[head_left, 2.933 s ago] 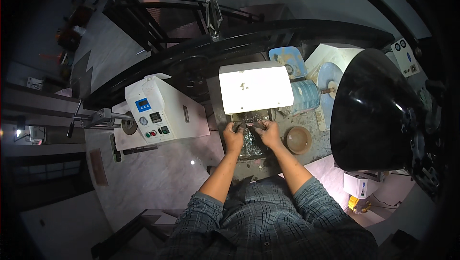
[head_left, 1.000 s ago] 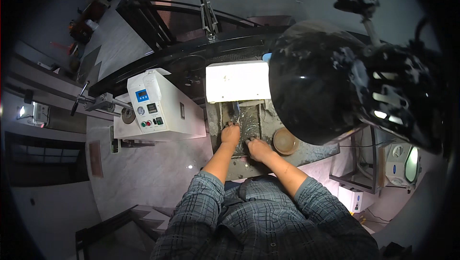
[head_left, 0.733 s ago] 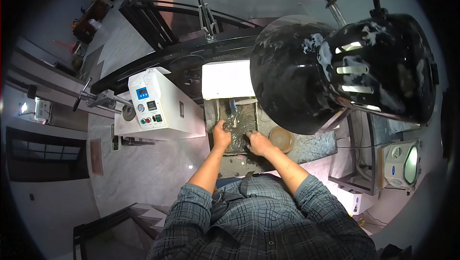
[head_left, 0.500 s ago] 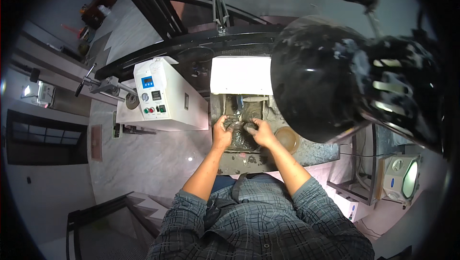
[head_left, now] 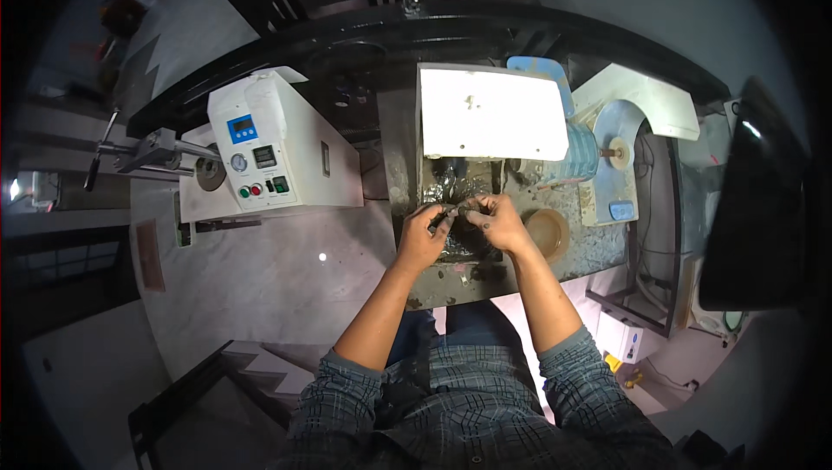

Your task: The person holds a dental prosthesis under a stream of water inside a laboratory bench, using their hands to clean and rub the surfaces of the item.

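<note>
My left hand (head_left: 423, 236) and my right hand (head_left: 501, 222) almost meet above a dark, wet basin (head_left: 472, 259). Thumb and fingers of each are pinched together at a small greyish piece (head_left: 454, 211) between them, too small and too dirty to name. Dark, muddy wetness coats my fingertips. Water glistens in the basin behind my fingers. A bright white cover (head_left: 490, 110) stands over the basin's far part and hides what lies beneath it.
Right of my right hand sits a round brownish bowl (head_left: 548, 234). Farther right stands a white machine (head_left: 598, 193) with a spindle. On the left is a white control box (head_left: 303, 145) with buttons and a crank. A black lamp shade (head_left: 758, 210) hangs at the far right.
My hands have drawn closer together, now pinching around a small piece. The view has shifted, so the black lamp appears farther right and uncovers the machine behind it.
</note>
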A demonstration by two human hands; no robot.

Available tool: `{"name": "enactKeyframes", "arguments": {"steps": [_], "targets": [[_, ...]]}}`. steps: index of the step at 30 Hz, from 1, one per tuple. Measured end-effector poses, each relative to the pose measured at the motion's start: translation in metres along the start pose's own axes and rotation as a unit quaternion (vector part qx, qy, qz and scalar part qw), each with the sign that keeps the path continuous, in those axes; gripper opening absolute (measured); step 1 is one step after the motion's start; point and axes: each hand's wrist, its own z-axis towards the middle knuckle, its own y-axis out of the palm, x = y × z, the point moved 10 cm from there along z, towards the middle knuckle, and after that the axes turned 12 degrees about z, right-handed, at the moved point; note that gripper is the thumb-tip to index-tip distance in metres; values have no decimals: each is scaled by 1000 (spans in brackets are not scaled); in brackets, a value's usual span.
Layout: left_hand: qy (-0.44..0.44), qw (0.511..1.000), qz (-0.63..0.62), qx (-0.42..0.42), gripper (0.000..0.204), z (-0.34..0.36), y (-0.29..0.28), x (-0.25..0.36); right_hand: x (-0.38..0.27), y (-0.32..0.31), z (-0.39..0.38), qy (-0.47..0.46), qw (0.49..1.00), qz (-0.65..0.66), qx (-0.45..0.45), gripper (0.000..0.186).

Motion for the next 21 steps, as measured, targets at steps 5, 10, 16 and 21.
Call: {"name": "enactKeyframes", "arguments": {"steps": [5,10,16,21], "targets": [[38,994,86,-54,19,7,7,-2,21,1,9,46,999,-22,0,17],[-25,986,164,-31,18,8,4,-24,31,-2,28,3,977,-210,37,59],[-12,986,155,55,23,22,2,-34,67,61,37,-13,913,-394,-100,87],[22,990,132,33,34,26,5,-38,83,77,-14,-18,927,-356,-112,44]]}}
